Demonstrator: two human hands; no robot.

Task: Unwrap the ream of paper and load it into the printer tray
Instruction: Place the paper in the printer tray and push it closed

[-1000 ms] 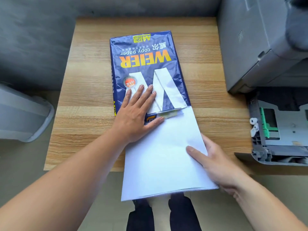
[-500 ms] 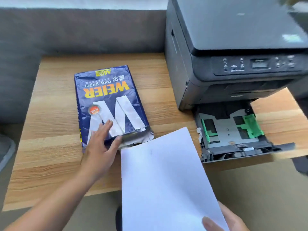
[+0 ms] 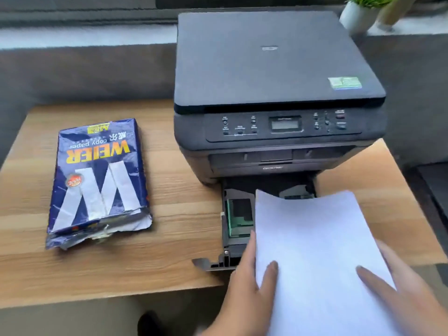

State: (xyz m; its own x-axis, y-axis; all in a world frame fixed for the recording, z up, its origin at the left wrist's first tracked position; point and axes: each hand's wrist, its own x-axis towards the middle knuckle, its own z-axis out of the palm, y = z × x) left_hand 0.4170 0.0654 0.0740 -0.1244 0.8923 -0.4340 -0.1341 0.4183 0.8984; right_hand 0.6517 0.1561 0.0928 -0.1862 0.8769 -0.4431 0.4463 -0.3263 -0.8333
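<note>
Wooden table (image 3: 169, 180); white plant pot (image 3: 356, 16) behind, on ledge.

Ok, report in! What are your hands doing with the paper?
Left hand and right hand both gripping the paper stack. Stack hovering over the open printer tray. Torn wrapper off to the left. Nothing blocking.

L hand (image 3: 244, 277) off wrapper (image 3: 97, 183), now gripping left edge of paper stack (image 3: 315, 251) w/ thumb on top. R hand (image 3: 397, 294) on right edge. Stack, pulled clear of wrapper 1 s ago, now over open printer tray (image 3: 236, 229). Wrapper alone on table, torn end gaping.
</note>
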